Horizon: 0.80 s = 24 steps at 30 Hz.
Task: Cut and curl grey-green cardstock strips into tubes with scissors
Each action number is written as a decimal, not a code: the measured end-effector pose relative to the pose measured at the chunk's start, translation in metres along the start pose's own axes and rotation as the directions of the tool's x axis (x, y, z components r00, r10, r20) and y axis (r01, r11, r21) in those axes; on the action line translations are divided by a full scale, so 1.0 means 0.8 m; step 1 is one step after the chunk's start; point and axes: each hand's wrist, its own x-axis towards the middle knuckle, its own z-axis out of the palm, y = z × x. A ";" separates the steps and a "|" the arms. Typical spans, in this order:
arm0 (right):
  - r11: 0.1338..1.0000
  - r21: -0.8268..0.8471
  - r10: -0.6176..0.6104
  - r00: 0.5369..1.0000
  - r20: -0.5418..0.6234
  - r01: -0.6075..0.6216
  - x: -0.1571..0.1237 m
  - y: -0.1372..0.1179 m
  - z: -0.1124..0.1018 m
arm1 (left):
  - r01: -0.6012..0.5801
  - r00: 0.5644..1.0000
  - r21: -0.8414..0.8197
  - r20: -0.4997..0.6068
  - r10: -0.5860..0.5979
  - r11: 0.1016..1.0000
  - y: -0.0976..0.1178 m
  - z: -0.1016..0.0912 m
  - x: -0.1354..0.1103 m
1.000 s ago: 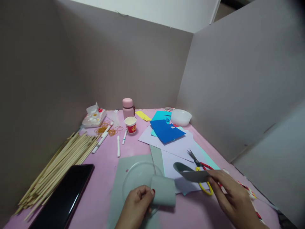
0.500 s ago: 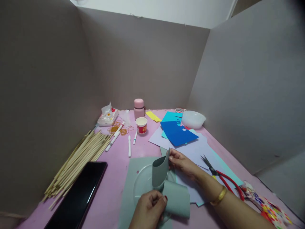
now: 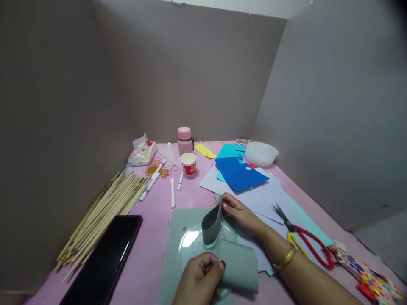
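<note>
My left hand (image 3: 202, 277) is closed, thumb and fingers pinching the edge of a rolled piece of grey paper (image 3: 240, 264) that lies to its right. My right hand (image 3: 237, 212) pinches the upper edge of a second curl of grey paper (image 3: 210, 228), bent into an upright loop. Whether the two curls are joined is hidden near my left fingers. Beneath them is a round clear plastic plate or lid (image 3: 187, 243), resting on a flat grey sheet (image 3: 168, 262). A gold bangle circles my right wrist.
Red-handled scissors (image 3: 313, 248) lie right of my right forearm. Blue paper (image 3: 238, 176) and pale sheets (image 3: 267, 203) spread behind. A phone (image 3: 104, 258) and wooden sticks (image 3: 104, 212) lie left. A paper cup (image 3: 189, 164), pink flask (image 3: 185, 142) and white bowl (image 3: 260, 153) stand farther back.
My right hand has shifted slightly left with the upright loop, which looks narrower and more pinched. The plate shows more plainly. My left hand keeps its grip; the view has tilted down a little.
</note>
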 end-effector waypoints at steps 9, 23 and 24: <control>0.993 -0.113 -0.020 0.999 0.030 0.023 -0.003 -0.003 -0.002 | -0.001 1.000 0.017 -0.014 0.001 1.000 0.006 -0.003 0.000; 0.992 -0.123 0.025 0.999 0.041 -0.020 -0.002 -0.014 -0.001 | -0.032 0.999 -0.025 -0.025 0.032 0.999 -0.004 -0.009 0.006; 0.993 -0.110 0.033 0.999 0.032 -0.030 -0.002 -0.015 0.000 | -0.031 0.999 -0.024 -0.026 0.030 0.999 -0.004 -0.008 0.007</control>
